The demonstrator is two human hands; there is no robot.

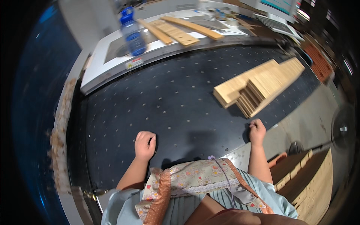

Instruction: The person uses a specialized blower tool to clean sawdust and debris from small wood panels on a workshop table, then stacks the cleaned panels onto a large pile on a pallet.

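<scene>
**Both fists on the dark surface**

The left hand (145, 144) and right hand (257, 131) rest on the black perforated surface (168, 101), each grip curled shut on nothing. A stack of wooden slats (258, 84) lies just beyond the right grip; a blue bottle (132, 33) stands well beyond the left.

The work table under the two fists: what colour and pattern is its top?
Black table top with small pale dots; head view.
</scene>
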